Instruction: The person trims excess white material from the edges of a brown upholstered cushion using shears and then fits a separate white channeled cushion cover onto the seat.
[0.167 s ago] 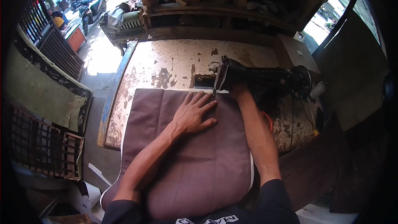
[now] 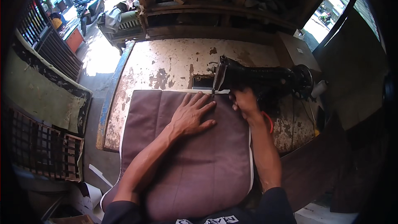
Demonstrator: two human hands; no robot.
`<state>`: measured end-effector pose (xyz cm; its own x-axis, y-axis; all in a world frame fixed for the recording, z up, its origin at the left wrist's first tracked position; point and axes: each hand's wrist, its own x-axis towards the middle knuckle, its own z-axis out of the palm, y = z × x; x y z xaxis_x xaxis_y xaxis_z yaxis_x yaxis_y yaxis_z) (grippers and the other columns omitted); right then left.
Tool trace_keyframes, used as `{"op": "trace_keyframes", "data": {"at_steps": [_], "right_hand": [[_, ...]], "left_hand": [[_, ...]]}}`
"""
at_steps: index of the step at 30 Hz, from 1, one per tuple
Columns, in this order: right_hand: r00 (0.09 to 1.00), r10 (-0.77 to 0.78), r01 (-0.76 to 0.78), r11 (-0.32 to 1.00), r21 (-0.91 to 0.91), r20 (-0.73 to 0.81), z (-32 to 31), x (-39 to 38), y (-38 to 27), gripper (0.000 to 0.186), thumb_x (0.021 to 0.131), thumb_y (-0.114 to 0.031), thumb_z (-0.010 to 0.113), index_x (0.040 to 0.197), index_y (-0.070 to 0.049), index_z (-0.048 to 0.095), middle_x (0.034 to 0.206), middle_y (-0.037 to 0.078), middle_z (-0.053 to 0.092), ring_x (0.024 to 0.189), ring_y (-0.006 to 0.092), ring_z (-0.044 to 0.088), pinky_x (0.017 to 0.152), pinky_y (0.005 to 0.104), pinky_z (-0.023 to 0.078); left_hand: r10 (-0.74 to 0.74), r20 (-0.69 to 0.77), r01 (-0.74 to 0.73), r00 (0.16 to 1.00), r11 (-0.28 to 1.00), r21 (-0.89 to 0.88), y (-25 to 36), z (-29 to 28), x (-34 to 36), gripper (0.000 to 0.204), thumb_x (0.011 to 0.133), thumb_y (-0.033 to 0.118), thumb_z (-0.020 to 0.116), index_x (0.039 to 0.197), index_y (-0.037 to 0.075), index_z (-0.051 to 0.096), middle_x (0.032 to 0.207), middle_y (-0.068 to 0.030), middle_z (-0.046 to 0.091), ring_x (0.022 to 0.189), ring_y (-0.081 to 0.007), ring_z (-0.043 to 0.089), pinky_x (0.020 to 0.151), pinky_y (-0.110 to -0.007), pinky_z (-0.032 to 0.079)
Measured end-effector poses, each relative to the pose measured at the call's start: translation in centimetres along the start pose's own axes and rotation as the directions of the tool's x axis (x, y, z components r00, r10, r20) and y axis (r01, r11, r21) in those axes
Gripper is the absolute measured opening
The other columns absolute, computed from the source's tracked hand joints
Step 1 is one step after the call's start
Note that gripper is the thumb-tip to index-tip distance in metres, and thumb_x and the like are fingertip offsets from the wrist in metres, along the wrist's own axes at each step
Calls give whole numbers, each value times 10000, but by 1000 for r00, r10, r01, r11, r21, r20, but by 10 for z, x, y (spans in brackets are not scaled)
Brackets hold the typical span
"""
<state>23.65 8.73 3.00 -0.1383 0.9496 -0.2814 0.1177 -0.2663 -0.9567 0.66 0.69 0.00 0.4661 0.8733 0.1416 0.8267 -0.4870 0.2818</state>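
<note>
A brown fabric panel [image 2: 199, 157] with white edging lies over the table's front and toward my lap. Its far edge runs under the needle end of a black sewing machine [image 2: 257, 74]. My left hand [image 2: 192, 114] rests flat on the panel just left of the needle, fingers spread. Beside the needle on the right, my right hand [image 2: 245, 103] is at the panel's far right corner, below the machine arm. Its fingers are curled in, and whatever they may hold is hidden.
The worn wooden table [image 2: 145, 62] has peeling paint. At the machine's right end sits a handwheel [image 2: 302, 82]. A red curved object [image 2: 268, 121] lies by my right forearm. Dark brown cloth [image 2: 309, 170] hangs at the right; a wooden frame [image 2: 190, 8] stands behind the table.
My right hand has come back toward me from behind the machine's needle end and now shows in full, fingers curled. My left hand stays flat on the panel.
</note>
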Motion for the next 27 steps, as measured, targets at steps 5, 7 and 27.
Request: {"op": "trace_keyframes", "data": {"at_steps": [5, 7, 27], "right_hand": [[991, -129, 135, 974, -183, 43, -20, -148, 7, 328, 1028, -263, 679, 1265, -39, 708, 786, -20, 637, 628, 31, 529, 579, 199, 438], [983, -114, 85, 977, -194, -146, -40, -193, 36, 355, 1031, -257, 676, 1292, -16, 684, 925, 21, 659, 746, 52, 563, 657, 213, 469], [970, 104, 6, 895, 447, -221, -8, -265, 95, 215, 946, -80, 764, 1115, -10, 652, 979, 4, 702, 855, 61, 600, 848, 228, 481]], "left_hand": [[-37, 3, 37, 999, 999, 9, -8, -3, -11, 735, 983, 654, 510, 1562, 202, 481, 1672, -133, 348, 1580, -345, 230, 1294, -527, 117], [-13, 12, 13, 1000, 1000, 1, -3, -2, -5, 732, 985, 652, 509, 1562, 203, 482, 1675, -132, 343, 1581, -345, 226, 1295, -527, 113], [13, 50, -12, 999, 1000, -20, 13, -6, -19, 635, 1015, 505, 538, 1557, 180, 483, 1686, -168, 301, 1588, -377, 190, 1280, -582, 113]]}}
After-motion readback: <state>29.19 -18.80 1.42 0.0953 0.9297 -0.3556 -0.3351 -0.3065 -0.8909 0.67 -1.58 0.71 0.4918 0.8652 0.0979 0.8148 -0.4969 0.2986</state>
